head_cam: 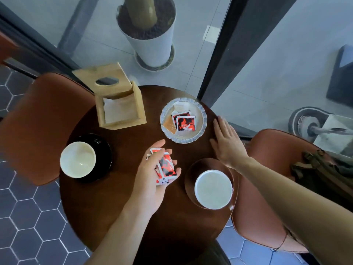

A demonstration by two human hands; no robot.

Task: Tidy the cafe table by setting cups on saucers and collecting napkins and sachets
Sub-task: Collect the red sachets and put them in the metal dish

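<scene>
My left hand (152, 175) is palm up over the middle of the round wooden table (118, 205) and holds a small stack of red and black sachets (166, 167). My right hand (227, 142) lies flat with straight fingers near the table's right edge, beside a pale scalloped plate (202, 119) that carries more sachets (184, 122). One white cup (78, 159) sits on a black saucer (105, 155) at the left. Another white cup (213, 189) sits on a brown saucer (193, 173) at the right.
A wooden napkin box (122, 109) with its lid tipped back stands at the table's far left, white napkins inside. Brown chairs (38, 121) flank the table on both sides; a bag (321, 169) lies on the right chair. A white planter (150, 41) stands beyond the glass.
</scene>
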